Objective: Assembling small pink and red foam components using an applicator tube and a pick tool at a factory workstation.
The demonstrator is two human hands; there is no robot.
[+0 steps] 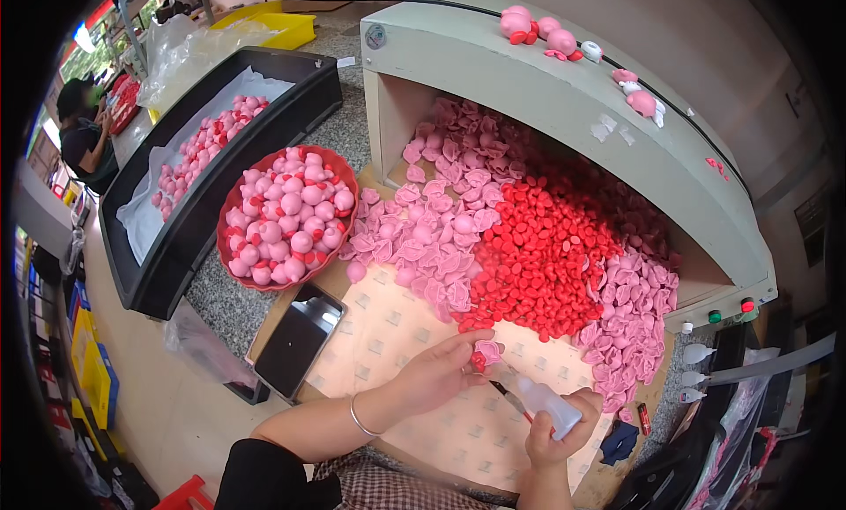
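Observation:
My left hand (438, 369) pinches a small pink piece with a red part (484, 353) just above the cardboard sheet. My right hand (555, 431) grips a small white squeeze bottle (545, 399) whose thin dark nozzle points up-left toward that piece, the tip a short way from it. Beyond my hands lie heaps of loose parts: pink petal-like shells (441, 237) on the left, red caps (538, 254) in the middle, more pink shells (630, 320) on the right.
A red bowl (231, 213) of assembled pink balls sits left of the heaps. A black tray (167, 272) lined with white plastic holds more. A dark phone (295, 341) lies at the sheet's left edge. A grey-green hood (529, 96) arches over the heaps. Another person (84, 135) sits far left.

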